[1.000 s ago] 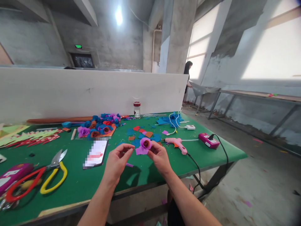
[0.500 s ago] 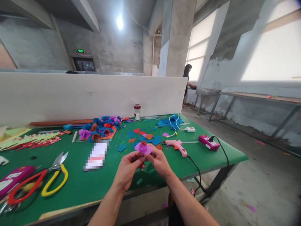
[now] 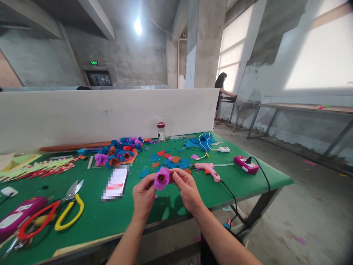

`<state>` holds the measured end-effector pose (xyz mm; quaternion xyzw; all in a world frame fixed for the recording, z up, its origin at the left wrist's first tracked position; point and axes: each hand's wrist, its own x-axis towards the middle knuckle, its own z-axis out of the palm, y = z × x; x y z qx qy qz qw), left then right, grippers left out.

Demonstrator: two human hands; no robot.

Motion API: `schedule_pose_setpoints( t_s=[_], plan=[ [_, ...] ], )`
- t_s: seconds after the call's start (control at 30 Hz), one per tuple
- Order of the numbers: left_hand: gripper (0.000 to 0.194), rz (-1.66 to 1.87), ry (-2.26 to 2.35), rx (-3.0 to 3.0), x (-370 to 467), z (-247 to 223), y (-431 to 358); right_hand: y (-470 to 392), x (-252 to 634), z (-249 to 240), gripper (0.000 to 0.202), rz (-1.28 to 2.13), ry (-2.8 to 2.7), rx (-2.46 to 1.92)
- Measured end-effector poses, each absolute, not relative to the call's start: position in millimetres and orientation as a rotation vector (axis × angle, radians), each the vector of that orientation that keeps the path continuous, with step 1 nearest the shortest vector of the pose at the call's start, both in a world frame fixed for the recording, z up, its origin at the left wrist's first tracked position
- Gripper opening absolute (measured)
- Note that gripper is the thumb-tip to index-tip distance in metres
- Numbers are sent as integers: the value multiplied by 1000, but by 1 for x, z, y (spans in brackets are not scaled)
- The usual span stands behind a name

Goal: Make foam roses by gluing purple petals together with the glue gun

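Note:
A small purple paper flower point(image 3: 162, 184) with an orange-brown centre is held up over the table's front part, its face turned toward me. My left hand point(image 3: 143, 197) pinches it from the left between thumb and fingers. From the right, my right hand point(image 3: 189, 187) closes its fingertips at the flower's edge; the exact contact there is partly hidden. Beyond the hands lie cut paper petals point(image 3: 182, 162) in blue, red and brown. A pink glue gun point(image 3: 209, 170) rests to the right of them, its cord running off the table edge.
Large scissors point(image 3: 73, 206) with red and yellow handles and a phone point(image 3: 115, 184) lie on the left. Finished paper flowers point(image 3: 121, 151) are heaped behind. A lidded jar point(image 3: 161, 132) stands by the white partition point(image 3: 110, 114). At right sits a magenta power box point(image 3: 246, 164). A person point(image 3: 222, 88) stands far back.
The flower has tipped from upright to facing me and shifted slightly left and down. My right hand's fingers have moved from beneath it to its right side.

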<state>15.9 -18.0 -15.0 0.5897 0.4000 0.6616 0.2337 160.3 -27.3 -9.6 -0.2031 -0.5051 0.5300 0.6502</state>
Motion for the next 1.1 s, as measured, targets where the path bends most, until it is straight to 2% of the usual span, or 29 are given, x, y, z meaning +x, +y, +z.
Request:
schedule_pose_setpoints(
  t_s=[0.1, 0.37, 0.53, 0.7, 0.93, 1.1],
  plan=[
    [8, 1844, 1072, 1683, 16, -15, -19, -31, 158, -4, 18, 1165, -1101, -498],
    [10, 1919, 1068, 1823, 16, -15, -21, -29, 161, -5, 22, 1164, -1069, -569],
    [8, 1946, 1078, 1653, 15, -19, -16, -28, 162, -6, 26, 1232, -1050, -532],
    [14, 1916, 1204, 1490, 20, -18, -17, -24, 162, -10, 22, 1229, -1085, -532],
    [22, 1817, 1338, 1339, 31, -20, -20, -19, 161, -18, 16, 881, -1344, -711],
    [22, 1792, 1288, 1412, 33, -17, -23, -24, 165, -13, 25, 669, -1467, -656]
  ],
)
